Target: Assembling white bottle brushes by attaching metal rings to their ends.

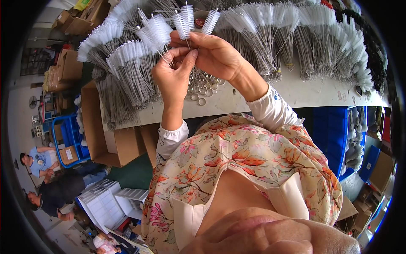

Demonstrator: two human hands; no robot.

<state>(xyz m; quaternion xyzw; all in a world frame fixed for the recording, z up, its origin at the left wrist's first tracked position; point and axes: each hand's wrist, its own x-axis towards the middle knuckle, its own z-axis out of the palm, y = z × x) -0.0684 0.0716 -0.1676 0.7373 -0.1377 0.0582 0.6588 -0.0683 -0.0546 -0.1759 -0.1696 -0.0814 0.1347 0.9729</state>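
Note:
Thin wire-handled brushes with white bristle heads fill both of my hands above the white table (237,99). My left hand (172,76) is closed round the stems of a fanned bunch of brushes (155,34), heads upward. Close against it, my right hand (220,57) pinches the stems of a smaller group of brushes (183,22). Thumbs and fingertips of the two hands meet at these stems. Another brush (210,22) stands up just behind my right hand; whether I hold it is hidden. Below my hands lie wire ring ends (204,89) of brushes on the table.
Dense bundles of similar brushes line the table at left (131,63) and right (292,29). An open cardboard box (118,148) stands at the table's left edge. Blue bins are at left (69,139) and right (332,135). Several people (59,190) are farther left.

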